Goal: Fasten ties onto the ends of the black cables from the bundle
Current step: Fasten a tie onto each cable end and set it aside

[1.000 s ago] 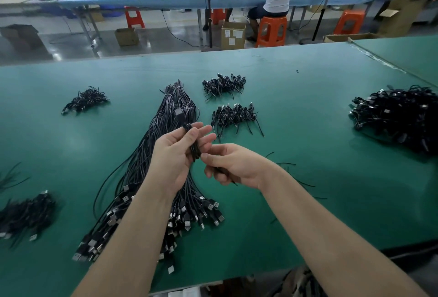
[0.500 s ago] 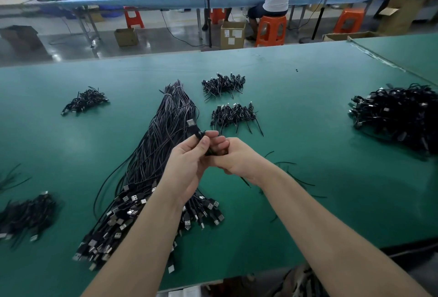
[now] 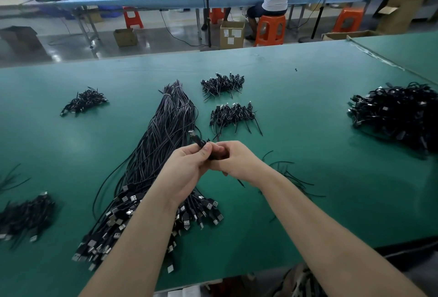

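A long bundle of black cables (image 3: 163, 135) lies on the green table (image 3: 308, 111), its USB plugs fanned out near the front edge. My left hand (image 3: 187, 171) and my right hand (image 3: 237, 161) meet above the bundle. Both pinch one coiled black cable (image 3: 201, 143), whose metal plug sticks up to the left past my left thumb. Whatever my right fingers hold besides the cable is hidden. Loose black ties (image 3: 286, 173) lie on the table just right of my right wrist.
Small heaps of coiled cables (image 3: 222, 84) (image 3: 233, 115) lie behind my hands, another (image 3: 83, 102) at the far left. A big heap (image 3: 398, 114) sits at the right edge, more cables (image 3: 23, 216) at the left front. A person sits at a distant bench.
My hands have come together and risen a little away from me. The coiled cable, held upright in my left hand a second ago, is now pinched between both hands.
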The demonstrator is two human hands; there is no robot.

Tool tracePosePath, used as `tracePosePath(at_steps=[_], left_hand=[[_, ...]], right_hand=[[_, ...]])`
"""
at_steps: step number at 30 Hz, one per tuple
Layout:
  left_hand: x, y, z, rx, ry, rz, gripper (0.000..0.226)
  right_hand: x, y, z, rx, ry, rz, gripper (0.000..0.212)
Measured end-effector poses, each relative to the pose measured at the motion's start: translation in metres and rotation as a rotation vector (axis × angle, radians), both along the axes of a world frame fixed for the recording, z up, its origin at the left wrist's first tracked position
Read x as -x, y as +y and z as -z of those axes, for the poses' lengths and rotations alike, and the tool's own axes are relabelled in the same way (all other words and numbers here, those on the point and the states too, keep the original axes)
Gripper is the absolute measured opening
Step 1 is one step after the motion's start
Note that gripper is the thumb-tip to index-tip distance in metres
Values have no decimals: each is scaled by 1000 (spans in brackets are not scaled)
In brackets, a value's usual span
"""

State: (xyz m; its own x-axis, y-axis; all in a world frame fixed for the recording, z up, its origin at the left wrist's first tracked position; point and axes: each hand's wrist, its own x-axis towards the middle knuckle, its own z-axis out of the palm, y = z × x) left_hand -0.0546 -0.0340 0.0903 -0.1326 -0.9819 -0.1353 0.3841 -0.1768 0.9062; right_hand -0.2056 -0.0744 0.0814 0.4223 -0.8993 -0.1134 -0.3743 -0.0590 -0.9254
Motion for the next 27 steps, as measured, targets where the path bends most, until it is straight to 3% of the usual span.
tracePosePath(at_steps=[4, 9, 14, 20, 23, 27], left_hand=[[-6, 0, 8, -29, -269, -48, 24], [-9, 0, 13, -35, -351, -118, 24], [-7, -4, 19, -17, -372, -147, 18], [-6, -11, 28, -72, -381, -207, 17], [-6, -11, 30, -72, -351, -158, 17], [-8, -10, 31, -48, -254, -208, 15]], right_hand=[[3, -1, 4, 129, 165, -44, 21], [1, 0, 8, 121, 300, -123, 19], [-8, 7, 9, 3, 200, -191, 15], [-21, 11, 18, 0, 200, -106, 16], [-25, 12, 24, -130, 48, 3, 27], [-18, 9, 28, -327, -152, 126, 27]])
